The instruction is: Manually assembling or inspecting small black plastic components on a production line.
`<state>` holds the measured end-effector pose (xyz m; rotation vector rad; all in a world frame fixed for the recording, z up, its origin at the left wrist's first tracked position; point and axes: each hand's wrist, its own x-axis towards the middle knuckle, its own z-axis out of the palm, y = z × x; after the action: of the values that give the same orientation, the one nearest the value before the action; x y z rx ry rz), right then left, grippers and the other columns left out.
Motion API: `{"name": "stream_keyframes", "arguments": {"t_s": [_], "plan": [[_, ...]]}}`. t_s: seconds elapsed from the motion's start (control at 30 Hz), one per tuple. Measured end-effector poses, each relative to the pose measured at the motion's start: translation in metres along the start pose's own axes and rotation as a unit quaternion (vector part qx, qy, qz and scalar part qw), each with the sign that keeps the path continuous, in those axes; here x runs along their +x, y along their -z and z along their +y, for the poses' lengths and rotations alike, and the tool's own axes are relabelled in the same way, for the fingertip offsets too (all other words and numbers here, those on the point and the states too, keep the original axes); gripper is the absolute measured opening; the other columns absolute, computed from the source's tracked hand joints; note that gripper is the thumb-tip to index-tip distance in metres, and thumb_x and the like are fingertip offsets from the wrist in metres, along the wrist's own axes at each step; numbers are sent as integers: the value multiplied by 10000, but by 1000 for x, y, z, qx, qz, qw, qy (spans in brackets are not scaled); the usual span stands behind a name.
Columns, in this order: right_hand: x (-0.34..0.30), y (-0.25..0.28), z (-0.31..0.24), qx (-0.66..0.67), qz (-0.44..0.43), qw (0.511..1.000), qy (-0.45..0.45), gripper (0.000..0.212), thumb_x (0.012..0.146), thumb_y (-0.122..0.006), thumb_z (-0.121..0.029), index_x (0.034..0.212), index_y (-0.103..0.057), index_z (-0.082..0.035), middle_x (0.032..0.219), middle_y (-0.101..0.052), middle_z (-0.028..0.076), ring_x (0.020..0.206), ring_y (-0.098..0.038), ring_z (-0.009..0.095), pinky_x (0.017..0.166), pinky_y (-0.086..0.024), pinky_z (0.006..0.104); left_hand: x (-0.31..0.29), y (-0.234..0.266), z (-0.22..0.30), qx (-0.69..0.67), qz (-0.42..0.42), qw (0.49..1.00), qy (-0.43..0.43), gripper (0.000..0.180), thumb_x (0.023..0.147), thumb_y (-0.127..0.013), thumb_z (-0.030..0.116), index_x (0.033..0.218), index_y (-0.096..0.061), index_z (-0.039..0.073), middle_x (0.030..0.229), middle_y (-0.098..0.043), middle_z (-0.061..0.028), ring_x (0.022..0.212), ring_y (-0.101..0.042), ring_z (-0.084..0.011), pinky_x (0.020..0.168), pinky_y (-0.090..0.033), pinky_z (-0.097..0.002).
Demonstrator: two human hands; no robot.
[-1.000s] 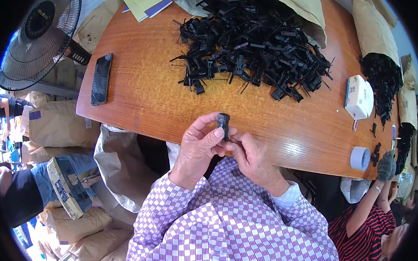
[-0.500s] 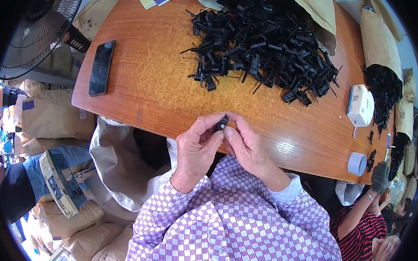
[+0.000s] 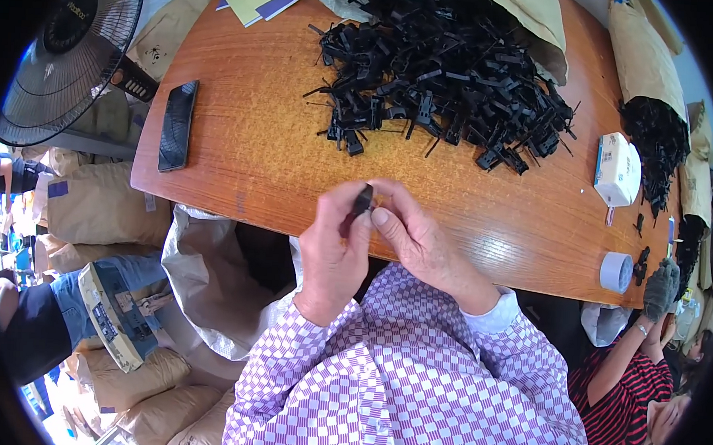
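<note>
Pinching small black clip [image 3: 363,200] between your left hand [image 3: 331,249] and right hand [image 3: 419,241], both clenched on it, above near table edge [image 3: 293,212]; long axis near-upright; black parts pile [image 3: 442,75] far right.

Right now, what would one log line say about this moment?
left hand: grips small black part | right hand: pinches same part | heap of black parts: beyond, on wooden table

Most of the small black plastic part [image 3: 362,200] is hidden between the left hand [image 3: 333,253] and the right hand [image 3: 419,239], and the top picture edge cuts off the pile of black parts [image 3: 442,75].
</note>
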<state>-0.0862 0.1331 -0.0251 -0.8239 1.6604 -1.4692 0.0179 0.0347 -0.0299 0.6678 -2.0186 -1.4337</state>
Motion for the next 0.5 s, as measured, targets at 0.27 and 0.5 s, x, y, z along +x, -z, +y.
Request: {"name": "stream_keyframes", "arguments": {"t_s": [0.27,0.5], "plan": [[-14,13,4,83,-13,994,74,142,968,-529,-130,1072,-553,-35,828,-587,-6,625,-502,41,540,-407,171,5,23,21,-332,-68,917,212,335,975,-490,128,1290,-409,50,1072,-594,-114,755,-653,-148,616,-511,-207],[-4,20,14,285,-79,955,27,103,933,-585,-101,1015,-568,-41,783,-552,-36,692,-511,18,590,-418,176,-2,19,24,-347,-146,896,236,370,956,-526,120,1303,-443,23,968,-590,-68,719,-638,-136,596,-506,-201]]}}
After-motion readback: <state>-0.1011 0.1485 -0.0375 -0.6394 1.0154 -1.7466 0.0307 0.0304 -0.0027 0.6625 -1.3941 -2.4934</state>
